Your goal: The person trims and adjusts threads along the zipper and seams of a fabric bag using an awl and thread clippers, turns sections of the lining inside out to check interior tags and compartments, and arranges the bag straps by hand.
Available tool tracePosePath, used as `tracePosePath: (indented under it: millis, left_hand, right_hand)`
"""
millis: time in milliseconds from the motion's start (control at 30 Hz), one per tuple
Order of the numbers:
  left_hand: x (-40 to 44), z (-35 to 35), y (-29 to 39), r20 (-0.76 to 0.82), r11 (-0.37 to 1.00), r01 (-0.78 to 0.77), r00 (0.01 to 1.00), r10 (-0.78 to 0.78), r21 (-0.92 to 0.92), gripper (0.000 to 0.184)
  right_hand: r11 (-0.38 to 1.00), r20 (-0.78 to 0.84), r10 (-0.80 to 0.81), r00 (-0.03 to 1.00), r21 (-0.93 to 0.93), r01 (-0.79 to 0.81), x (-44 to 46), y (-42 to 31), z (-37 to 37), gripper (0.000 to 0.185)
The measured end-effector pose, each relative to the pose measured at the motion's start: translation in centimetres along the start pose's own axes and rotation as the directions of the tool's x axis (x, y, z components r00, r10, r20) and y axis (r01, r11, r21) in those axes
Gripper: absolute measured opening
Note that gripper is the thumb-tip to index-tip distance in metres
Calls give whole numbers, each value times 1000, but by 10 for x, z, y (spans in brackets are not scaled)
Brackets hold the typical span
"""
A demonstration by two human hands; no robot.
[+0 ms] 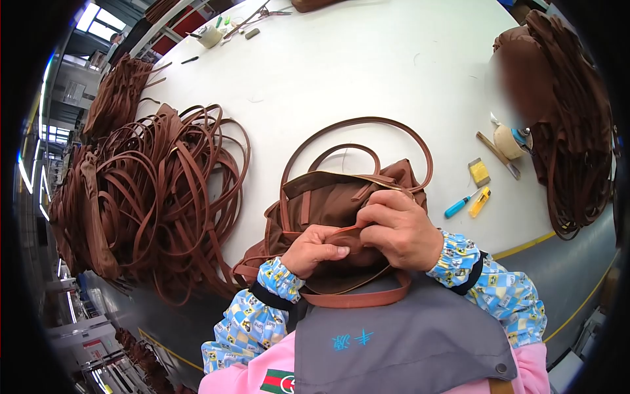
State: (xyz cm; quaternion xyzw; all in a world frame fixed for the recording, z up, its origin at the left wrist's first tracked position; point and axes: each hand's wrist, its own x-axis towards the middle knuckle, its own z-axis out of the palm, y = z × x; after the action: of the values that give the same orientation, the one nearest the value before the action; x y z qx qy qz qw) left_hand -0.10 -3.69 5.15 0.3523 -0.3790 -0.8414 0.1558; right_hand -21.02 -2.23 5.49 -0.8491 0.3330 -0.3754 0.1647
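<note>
A brown handbag (275, 223) with leather handles lies in front of me at the table's near edge, its zip opening (331, 176) spread apart. Inside that opening, my left hand (314, 251) pinches a small brown leather piece (344, 240) with an orange-red edge, thumb on top. My right hand (401, 230) is closed, fingertips bent down on the right end of the same piece. What lies under those fingertips is hidden. One handle loop (357, 299) hangs toward my grey apron (394, 335); the others arch away over the white table.
Piled brown bags with tangled straps (164, 190) fill the left side, and more brown bags (567, 131) hang over the right edge. A blue-handled tool (457, 207), yellow cutter (480, 202), yellow block (479, 172), brush (499, 155) and pot (508, 141) lie right.
</note>
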Motion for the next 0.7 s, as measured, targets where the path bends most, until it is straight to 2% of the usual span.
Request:
tracePosePath:
  millis: [33,100,200,333,400,433,467,533,567,600,633,667,700]
  left_hand:
    - [1,-1,0,0,1000,0,1000,0,0,31]
    - [2,-5,-2,10,999,-32,999,32,11,30]
    - [2,-6,-5,8,1000,3,1000,-2,-9,29]
    - [4,3,-4,4,999,-20,1000,20,32,29]
    - [4,17,-6,-76,909,-152,978,196,389,29]
    - [6,18,-10,-88,836,-158,967,239,526,35]
    - [6,20,-9,-85,834,-158,968,237,528,35]
    - [6,26,-4,-94,710,-107,967,237,696,29]
    - [5,28,-5,-92,706,-110,966,242,700,29]
    - [3,30,-9,-78,533,-213,879,471,819,26]
    - [1,33,-13,-20,325,-266,745,667,907,25]
    - [-2,40,-12,-42,254,-217,679,733,943,26]
    - [-3,43,-15,-23,201,-213,631,776,956,27]
  right_hand:
    - [1000,1,0,1000,0,0,-1,1,-3,16]
    - [987,-87,138,987,101,-129,-7,3,-19,15]
    - [958,-150,288,946,36,-286,-24,10,-47,15]
    - [902,-108,422,900,-44,-429,-52,12,-68,16]
    - [876,-70,471,879,-84,-476,-47,5,-72,19]
    - [925,-38,360,932,-113,-362,-32,-2,-69,23]
    - [961,-3,243,970,-137,-241,-19,-8,-64,28]
    - [986,153,121,981,-133,-101,-5,-9,-49,42]
    - [981,178,74,981,-190,-39,-2,-5,-38,29]
    - [980,175,69,982,-194,-34,-4,1,-26,29]
    - [981,146,67,987,-192,-38,-7,9,-13,22]
    - [981,120,66,991,-188,-43,-7,12,-6,16]
    - [972,17,34,999,-232,-29,-4,11,-1,7]
